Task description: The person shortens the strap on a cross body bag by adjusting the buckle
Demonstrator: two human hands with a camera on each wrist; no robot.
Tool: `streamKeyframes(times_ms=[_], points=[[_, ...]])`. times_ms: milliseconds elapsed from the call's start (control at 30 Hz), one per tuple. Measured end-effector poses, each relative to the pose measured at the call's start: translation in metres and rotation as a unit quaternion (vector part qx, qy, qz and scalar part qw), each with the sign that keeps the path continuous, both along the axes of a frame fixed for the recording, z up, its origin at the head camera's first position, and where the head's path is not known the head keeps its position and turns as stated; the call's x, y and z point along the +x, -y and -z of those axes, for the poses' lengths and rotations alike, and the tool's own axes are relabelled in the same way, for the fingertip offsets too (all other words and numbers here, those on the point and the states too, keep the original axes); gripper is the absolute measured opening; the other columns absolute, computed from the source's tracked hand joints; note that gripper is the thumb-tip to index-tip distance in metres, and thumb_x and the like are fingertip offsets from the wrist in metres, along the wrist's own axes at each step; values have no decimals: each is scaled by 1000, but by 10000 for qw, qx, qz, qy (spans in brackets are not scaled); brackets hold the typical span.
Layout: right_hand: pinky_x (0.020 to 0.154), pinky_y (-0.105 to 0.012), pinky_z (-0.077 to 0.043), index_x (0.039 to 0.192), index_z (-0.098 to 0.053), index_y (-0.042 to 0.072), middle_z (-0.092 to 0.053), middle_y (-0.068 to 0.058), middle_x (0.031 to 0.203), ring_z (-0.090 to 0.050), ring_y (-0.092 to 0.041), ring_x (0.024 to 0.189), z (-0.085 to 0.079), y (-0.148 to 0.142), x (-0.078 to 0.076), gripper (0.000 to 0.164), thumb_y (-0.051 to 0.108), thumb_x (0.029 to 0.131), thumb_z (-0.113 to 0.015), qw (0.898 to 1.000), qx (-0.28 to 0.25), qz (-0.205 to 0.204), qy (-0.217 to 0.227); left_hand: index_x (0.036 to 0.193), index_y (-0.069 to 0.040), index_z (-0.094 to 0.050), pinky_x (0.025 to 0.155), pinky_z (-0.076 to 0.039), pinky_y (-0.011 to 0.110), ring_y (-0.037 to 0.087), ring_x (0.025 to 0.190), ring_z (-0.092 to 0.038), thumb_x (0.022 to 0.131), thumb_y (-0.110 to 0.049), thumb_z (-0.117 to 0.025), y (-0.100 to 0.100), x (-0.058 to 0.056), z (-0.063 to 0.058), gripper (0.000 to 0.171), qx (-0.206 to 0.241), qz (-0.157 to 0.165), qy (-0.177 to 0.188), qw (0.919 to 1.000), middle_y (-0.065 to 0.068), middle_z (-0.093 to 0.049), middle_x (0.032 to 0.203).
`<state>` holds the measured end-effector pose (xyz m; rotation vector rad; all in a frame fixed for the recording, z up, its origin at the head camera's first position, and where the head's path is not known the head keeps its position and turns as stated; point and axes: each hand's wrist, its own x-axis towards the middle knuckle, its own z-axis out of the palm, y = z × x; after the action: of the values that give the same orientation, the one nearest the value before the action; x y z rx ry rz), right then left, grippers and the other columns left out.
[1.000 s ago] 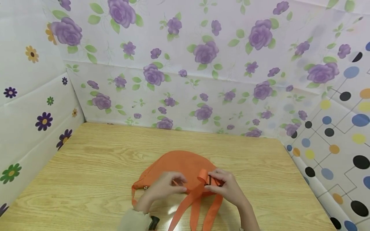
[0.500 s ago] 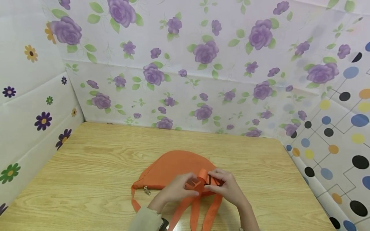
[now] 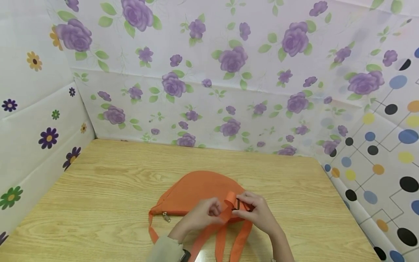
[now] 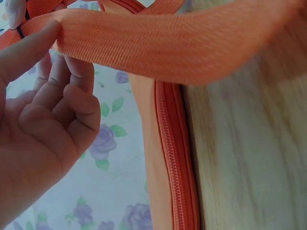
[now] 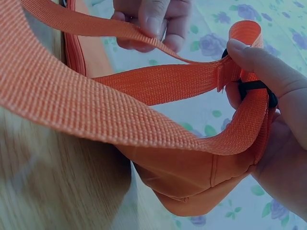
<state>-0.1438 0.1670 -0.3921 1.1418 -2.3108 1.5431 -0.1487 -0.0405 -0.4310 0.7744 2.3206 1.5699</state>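
An orange waist bag (image 3: 199, 187) lies on the table, its zipper (image 4: 170, 153) along the near edge. My left hand (image 3: 203, 215) pinches a flat orange strap (image 4: 144, 45) between thumb and fingers, close to the buckle. At the bag's right end, my right hand (image 3: 258, 213) grips a black slider buckle (image 5: 254, 86) with webbing threaded through it. A small strap loop (image 5: 245, 31) stands up beside the right thumb. More lengths of strap hang toward the near table edge. The right fingers partly cover the buckle.
The wooden table (image 3: 108, 182) spreads around the bag. Floral cloth (image 3: 209, 72) stands behind it, with patterned cloth on both sides. A metal zipper pull (image 3: 166, 217) hangs at the bag's left. A black piece (image 3: 185, 255) shows beside the left sleeve.
My left hand has moved right, from in front of the bag's middle to the strap near the buckle, and its fingers have curled in. My right hand stays at the buckle.
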Motion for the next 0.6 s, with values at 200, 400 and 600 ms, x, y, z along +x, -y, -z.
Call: streamKeyframes(times_ms=[200, 400, 600], points=[[43, -22, -39, 96, -64, -6, -56, -9, 82, -43, -9, 57, 0, -2, 0, 25, -5, 72, -70, 9999, -1, 73, 138, 79, -5, -57, 62, -44, 21, 6, 66, -51, 82, 3, -60, 3, 1, 1, 9, 283, 199, 60, 9994, -4, -56, 72], [43, -22, -38, 99, -63, -7, -55, -8, 81, -42, -8, 56, 2, -4, 0, 27, -5, 73, -69, 9997, 11, 67, 238, 82, -3, -63, 65, -46, 23, 8, 71, -55, 84, -1, -59, 11, 0, -1, 5, 486, 99, 239, 9985, -1, -60, 79], [44, -22, -38, 95, -65, -5, -56, -6, 82, -42, -10, 58, 5, -8, -1, 24, -5, 72, -70, 9999, 72, 32, 66, 86, -3, -65, 64, -46, 23, 9, 72, -56, 85, -2, -59, 19, 0, -4, 6, 495, -1, 341, 9982, 1, -62, 82]])
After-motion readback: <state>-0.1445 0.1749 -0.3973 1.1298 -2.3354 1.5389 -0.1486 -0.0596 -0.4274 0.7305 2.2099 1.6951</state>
